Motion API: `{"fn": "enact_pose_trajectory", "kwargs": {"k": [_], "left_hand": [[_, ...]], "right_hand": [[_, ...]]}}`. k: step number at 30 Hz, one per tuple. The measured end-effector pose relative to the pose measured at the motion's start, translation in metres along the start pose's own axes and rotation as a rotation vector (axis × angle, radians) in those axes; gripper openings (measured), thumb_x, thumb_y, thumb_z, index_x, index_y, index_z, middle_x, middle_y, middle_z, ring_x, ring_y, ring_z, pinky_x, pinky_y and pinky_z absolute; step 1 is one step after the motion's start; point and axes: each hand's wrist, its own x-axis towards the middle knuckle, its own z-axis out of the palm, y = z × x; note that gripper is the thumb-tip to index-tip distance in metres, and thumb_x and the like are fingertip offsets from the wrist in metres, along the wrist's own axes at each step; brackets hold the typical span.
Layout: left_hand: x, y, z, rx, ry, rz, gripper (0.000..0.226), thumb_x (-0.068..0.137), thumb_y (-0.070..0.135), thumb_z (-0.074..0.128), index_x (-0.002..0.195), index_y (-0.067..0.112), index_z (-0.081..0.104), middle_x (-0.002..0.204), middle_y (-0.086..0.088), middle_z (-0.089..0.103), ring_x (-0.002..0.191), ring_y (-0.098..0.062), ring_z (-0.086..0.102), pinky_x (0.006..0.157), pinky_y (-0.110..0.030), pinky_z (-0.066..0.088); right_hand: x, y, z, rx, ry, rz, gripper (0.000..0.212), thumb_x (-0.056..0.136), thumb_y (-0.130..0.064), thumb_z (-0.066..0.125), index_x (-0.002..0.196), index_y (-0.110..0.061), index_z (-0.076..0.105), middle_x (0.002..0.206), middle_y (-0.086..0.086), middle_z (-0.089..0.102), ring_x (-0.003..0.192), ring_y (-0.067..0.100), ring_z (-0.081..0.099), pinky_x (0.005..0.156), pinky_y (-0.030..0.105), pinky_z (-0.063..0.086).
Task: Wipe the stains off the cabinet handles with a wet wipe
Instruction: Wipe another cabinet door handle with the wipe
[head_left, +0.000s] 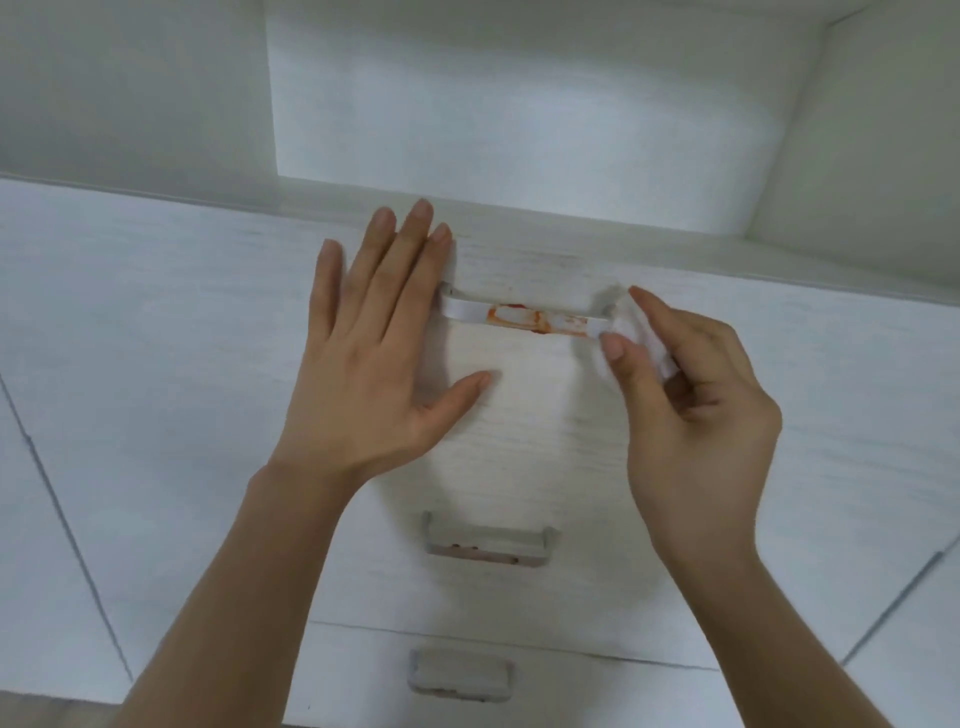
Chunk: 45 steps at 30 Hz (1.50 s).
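While my left hand (363, 364) lies flat and open on the drawer front (524, 431), my right hand (691, 405) pinches the wipe (641, 335) at the top handle's (467, 310) right end. A loose pass could smear its red stain (540, 325) onto the drawer.
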Motion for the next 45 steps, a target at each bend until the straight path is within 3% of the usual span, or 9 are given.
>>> {"fn": "enact_pose_trajectory", "kwargs": {"k": [5,10,13,19,24,29,39,45], "left_hand": [[-0.007,-0.002,0.008,0.002,0.008,0.0,0.087,0.087,0.057,0.046,0.151,0.007,0.013,0.158,-0.01,0.009,0.147,-0.022,-0.001,0.119,-0.044,-0.004],[-0.01,-0.003,0.015,0.017,0.028,0.0,0.089,0.085,0.055,0.048,0.151,0.008,0.012,0.158,-0.011,0.011,0.146,-0.027,0.002,0.118,-0.044,-0.005],[-0.01,-0.003,0.016,-0.001,0.049,-0.006,0.09,0.082,0.054,0.051,0.151,0.007,0.015,0.158,-0.011,0.013,0.146,-0.026,0.003,0.118,-0.044,-0.005],[-0.012,-0.006,0.016,-0.014,0.047,0.031,0.089,0.083,0.051,0.054,0.15,0.005,0.018,0.158,-0.012,0.013,0.146,-0.027,0.005,0.118,-0.045,-0.004],[-0.016,-0.018,0.015,0.029,0.041,0.097,0.088,0.084,0.053,0.05,0.15,0.004,0.019,0.157,-0.012,0.016,0.146,-0.025,0.009,0.119,-0.043,-0.001],[-0.015,-0.015,0.015,0.009,0.042,0.073,0.09,0.082,0.056,0.049,0.15,0.005,0.019,0.157,-0.009,0.015,0.147,-0.022,0.007,0.119,-0.043,-0.002],[-0.016,-0.014,0.017,0.015,0.07,0.079,0.09,0.081,0.053,0.053,0.149,0.003,0.021,0.157,-0.012,0.017,0.146,-0.027,0.011,0.119,-0.045,0.0],[-0.015,-0.014,0.018,0.025,0.07,0.075,0.091,0.081,0.054,0.053,0.149,0.003,0.021,0.157,-0.012,0.016,0.146,-0.027,0.011,0.119,-0.045,0.0]], "right_hand": [[-0.003,-0.008,0.005,-0.106,0.123,-0.053,0.027,0.086,-0.014,0.064,0.111,-0.025,0.063,0.094,-0.017,0.059,0.088,-0.001,0.056,0.077,0.004,0.039],[-0.009,-0.012,0.016,-0.088,0.174,-0.008,0.025,0.086,-0.011,0.064,0.11,-0.019,0.067,0.084,-0.014,0.054,0.076,-0.008,0.052,0.073,0.002,0.039],[-0.009,-0.015,0.019,-0.263,0.171,-0.145,0.023,0.087,-0.003,0.063,0.108,-0.01,0.068,0.082,-0.011,0.046,0.075,-0.005,0.05,0.074,0.003,0.037],[-0.006,-0.014,0.02,-0.372,0.169,-0.215,0.02,0.087,0.0,0.062,0.105,-0.004,0.069,0.087,-0.002,0.049,0.074,0.004,0.048,0.071,0.002,0.036],[-0.007,-0.019,0.021,-0.376,0.132,-0.193,0.022,0.087,0.0,0.062,0.106,-0.006,0.069,0.09,-0.001,0.048,0.072,0.002,0.046,0.071,0.002,0.035],[-0.003,-0.021,0.015,-0.395,0.148,-0.117,0.018,0.089,-0.012,0.062,0.106,-0.014,0.068,0.085,-0.011,0.049,0.072,-0.012,0.047,0.067,-0.002,0.033],[0.003,-0.023,0.013,-0.47,0.031,-0.225,0.019,0.087,-0.001,0.061,0.102,-0.006,0.069,0.087,-0.003,0.052,0.071,0.001,0.046,0.072,-0.001,0.034],[-0.005,-0.019,0.015,-0.49,0.072,-0.28,0.024,0.086,0.004,0.061,0.107,-0.007,0.069,0.09,-0.005,0.052,0.073,0.005,0.048,0.07,0.0,0.033]]}}
